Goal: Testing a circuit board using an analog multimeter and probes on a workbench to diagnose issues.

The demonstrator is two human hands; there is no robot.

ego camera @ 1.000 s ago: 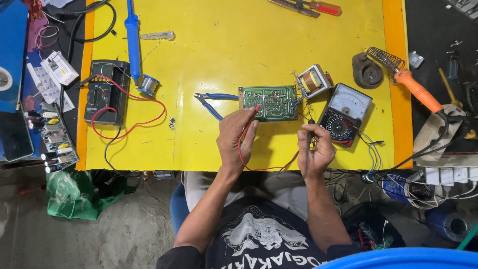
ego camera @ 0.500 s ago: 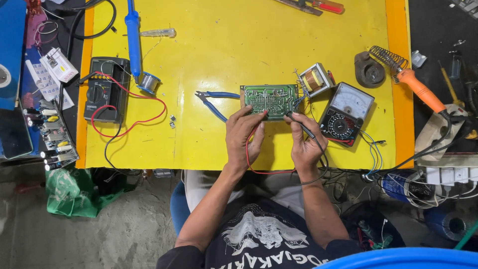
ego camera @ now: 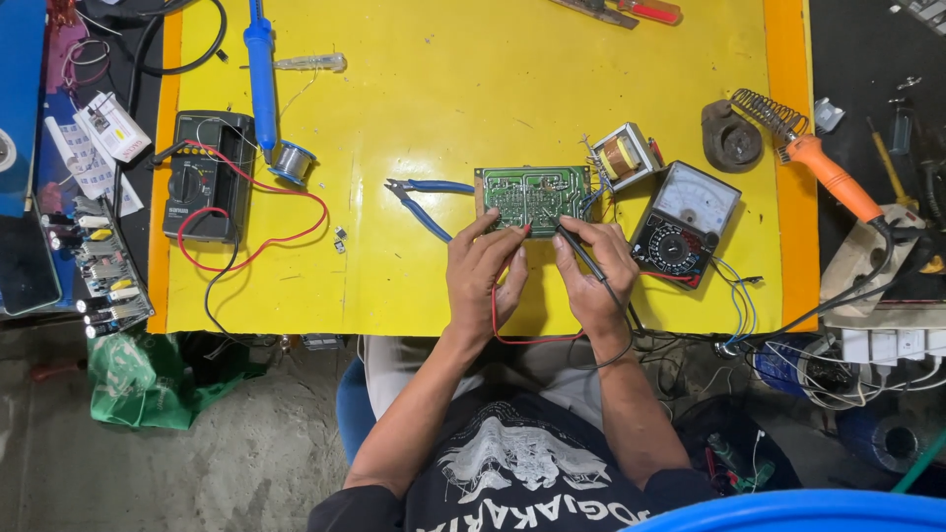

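A green circuit board (ego camera: 533,194) lies on the yellow table (ego camera: 443,108). My left hand (ego camera: 485,271) grips a red test probe (ego camera: 524,232) whose tip touches the board's near edge. My right hand (ego camera: 595,268) holds a black test probe (ego camera: 581,252), its tip also at the board's near edge. Red and black leads loop under my wrists. An analog meter (ego camera: 687,222) sits just right of my right hand. A small transformer (ego camera: 624,155) is wired to the board's right corner.
Blue-handled cutters (ego camera: 426,202) lie left of the board. A black digital multimeter (ego camera: 205,173) with red leads, a solder spool (ego camera: 292,161) and a blue tool (ego camera: 261,69) sit at the left. An orange soldering iron (ego camera: 823,167) and its stand are at the right edge.
Both hands moved up from the table's near edge to the board. The right hand came in from the right, and both probe tips now rest on the board.
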